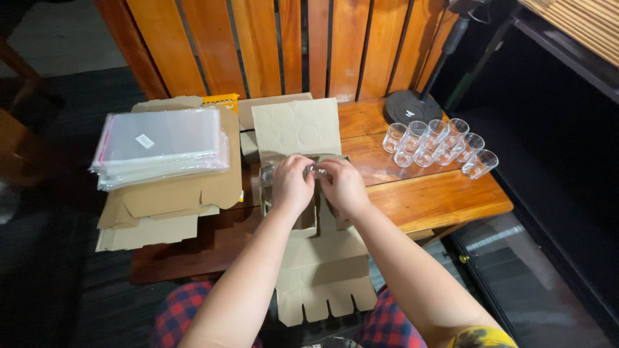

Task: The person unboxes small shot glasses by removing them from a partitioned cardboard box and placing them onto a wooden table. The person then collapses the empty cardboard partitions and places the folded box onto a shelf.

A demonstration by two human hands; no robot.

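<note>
A flat cardboard blank hangs over the near edge of the tabletop onto the lap, and above it the left hand and right hand meet, both curled closed on what looks like a small clear glass (mostly hidden by the fingers) set in the half-folded box. Farther off lie a stack of clear bags on more cardboard at left and a cluster of glasses at right.

Plastic bags lie on flat cartons left of the hands, glasses to the right
</note>
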